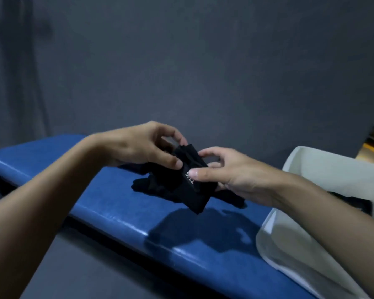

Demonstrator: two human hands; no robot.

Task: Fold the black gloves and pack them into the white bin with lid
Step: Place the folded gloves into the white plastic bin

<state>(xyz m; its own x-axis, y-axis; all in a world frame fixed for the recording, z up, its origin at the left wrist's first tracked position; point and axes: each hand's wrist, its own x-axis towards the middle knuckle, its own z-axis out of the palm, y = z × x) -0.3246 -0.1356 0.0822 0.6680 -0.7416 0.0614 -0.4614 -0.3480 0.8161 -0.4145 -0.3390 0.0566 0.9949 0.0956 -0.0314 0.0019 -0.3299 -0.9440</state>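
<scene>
Black glove [192,190], pinched between thumb and fingers by left hand [136,147] and right hand [235,175], held above blue padded bench [117,208], white bin [322,158] at right.

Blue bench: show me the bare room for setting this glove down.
Bare: the blue bench from its left end up to the loose black gloves, and its near strip between them and the white bin. Crowded: the middle, under the left hand and right hand pinching the folded glove.
</scene>
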